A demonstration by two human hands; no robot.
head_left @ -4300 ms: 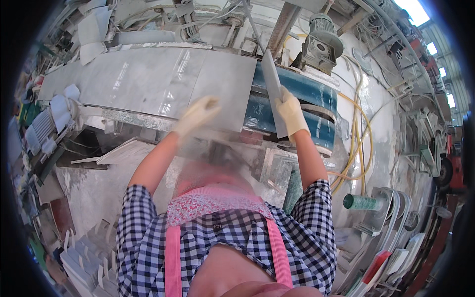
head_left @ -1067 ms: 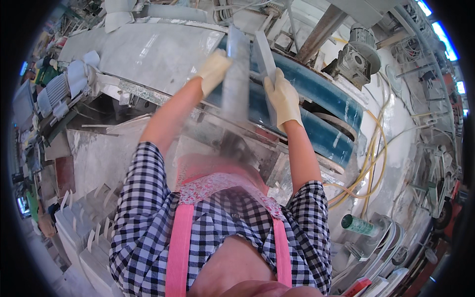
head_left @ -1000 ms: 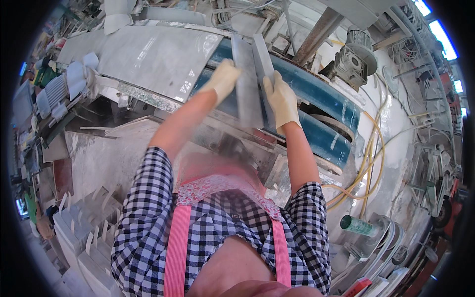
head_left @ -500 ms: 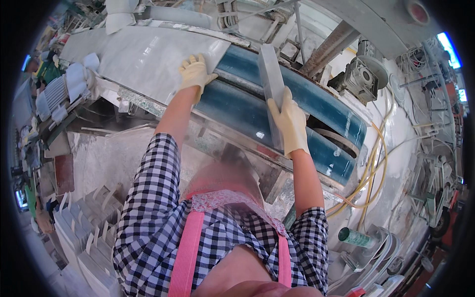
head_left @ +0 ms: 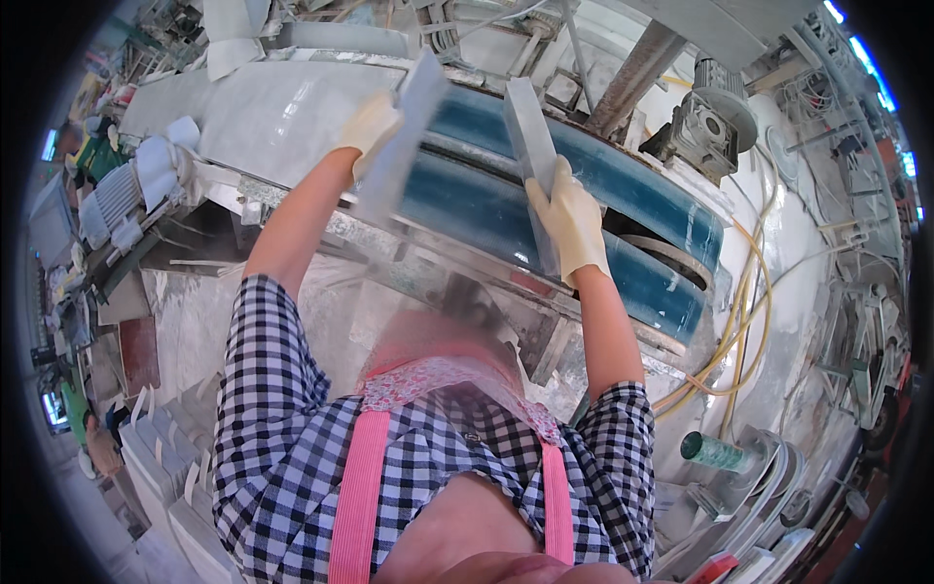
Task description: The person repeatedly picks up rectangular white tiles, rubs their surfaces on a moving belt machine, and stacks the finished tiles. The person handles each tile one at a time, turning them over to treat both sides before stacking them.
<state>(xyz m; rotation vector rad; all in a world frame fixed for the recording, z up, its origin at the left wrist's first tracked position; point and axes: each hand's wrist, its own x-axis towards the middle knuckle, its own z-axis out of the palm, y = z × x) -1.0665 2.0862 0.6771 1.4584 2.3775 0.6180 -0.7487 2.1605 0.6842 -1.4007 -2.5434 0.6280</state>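
Two gloved hands are showing in my head view, both occupied. Left hand (head_left: 373,125) is holding a pale tile (head_left: 402,146), tipped up on edge at the left end of the blue belts (head_left: 457,202); blur is hiding its fingertips, so I cannot tell how far they are wrapping. Right hand (head_left: 570,222) is spanning an upright pale block (head_left: 532,127), thumb on the left, fingers on the right. Block is standing on edge across both belts, perhaps several tiles packed face to face; seams not readable.

Handling, my judgement: I am expecting stiff, moderately heavy, brittle at the corners, slippery if dusty or wet. I am favouring a hold midway along the long edge, palm supporting the face.

Farther out, a glossy grey panel (head_left: 243,107) is lying left of the tile. Beyond the belts, right, a gear motor (head_left: 703,134) is sitting; yellow hoses (head_left: 736,355) are looping nearer.
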